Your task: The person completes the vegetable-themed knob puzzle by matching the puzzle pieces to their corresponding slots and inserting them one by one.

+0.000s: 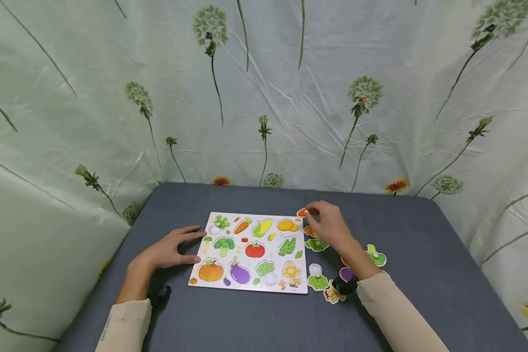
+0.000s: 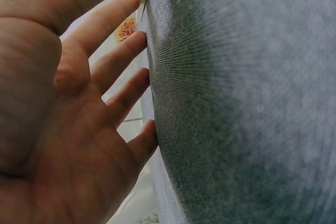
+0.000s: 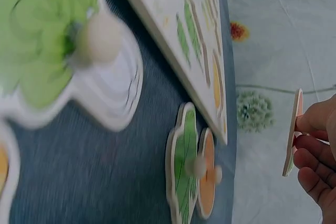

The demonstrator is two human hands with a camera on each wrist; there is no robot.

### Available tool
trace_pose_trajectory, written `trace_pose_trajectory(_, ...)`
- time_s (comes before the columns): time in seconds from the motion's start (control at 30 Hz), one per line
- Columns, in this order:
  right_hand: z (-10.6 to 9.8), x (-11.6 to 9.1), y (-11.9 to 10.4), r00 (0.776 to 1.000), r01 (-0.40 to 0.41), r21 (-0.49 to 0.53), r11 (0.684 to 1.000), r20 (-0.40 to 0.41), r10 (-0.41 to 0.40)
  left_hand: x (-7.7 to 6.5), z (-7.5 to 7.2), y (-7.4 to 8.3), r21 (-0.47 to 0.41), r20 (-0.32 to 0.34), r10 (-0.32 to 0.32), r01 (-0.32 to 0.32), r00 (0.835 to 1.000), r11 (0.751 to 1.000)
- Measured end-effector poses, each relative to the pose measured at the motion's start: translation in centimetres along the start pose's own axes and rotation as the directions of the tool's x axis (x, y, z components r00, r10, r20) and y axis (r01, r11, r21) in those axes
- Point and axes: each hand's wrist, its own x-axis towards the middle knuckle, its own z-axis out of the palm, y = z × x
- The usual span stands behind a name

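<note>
A white vegetable puzzle board point(image 1: 233, 244) lies on the table, its printed vegetables in shallow outlined recesses. My left hand point(image 1: 169, 249) rests at the board's left edge, fingers spread and fingertips touching the edge and the cloth. Over the board's top right corner, my right hand point(image 1: 332, 227) pinches an orange puzzle piece point(image 3: 295, 124) with a green end, held up on edge in the right wrist view. Beneath that hand lie a green pea-pod-like piece point(image 1: 317, 244) and an orange piece point(image 1: 310, 231), both with knobs.
Several more knobbed pieces lie right of the board: a leafy cabbage piece point(image 1: 318, 281), a mushroom piece point(image 1: 331, 296), a purple piece point(image 1: 346, 274) and a green-and-white piece point(image 1: 375, 255). Grey cloth point(image 1: 246, 322) covers the table, and a dandelion-print curtain point(image 1: 264, 88) hangs behind.
</note>
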Motion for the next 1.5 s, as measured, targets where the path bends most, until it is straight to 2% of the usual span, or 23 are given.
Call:
trace_pose_trajectory(0.23, 1.7, 1.1, -1.8, 0.999, 0.049, 0.023, 0.999, 0.013, -0.049, 0.0, -0.2, 0.0, -0.003, 0.0, -0.002, 0.002, 1.0, 1.0)
trace_pose_trajectory(0.83, 6.4, 3.1, -5.6, 0.99, 0.074, 0.111, 0.991, 0.112, -0.086, -0.4, -0.6, -0.5, -0.004, 0.003, -0.015, 0.015, 1.0, 1.0)
trace_pose_trajectory(1.17, 8.7, 3.6, -6.9, 0.978, 0.067, 0.119, 0.991, 0.188, -0.089, -0.1, -0.1, 0.0, -0.02, 0.004, 0.017, -0.017, 1.0, 1.0)
trace_pose_trajectory(1.5, 10.8, 4.5, -7.7, 0.957, 0.129, 0.119, 0.984, 0.245, -0.155, -0.1, 0.0, -0.1, -0.028, 0.008, -0.015, 0.016, 1.0, 0.999)
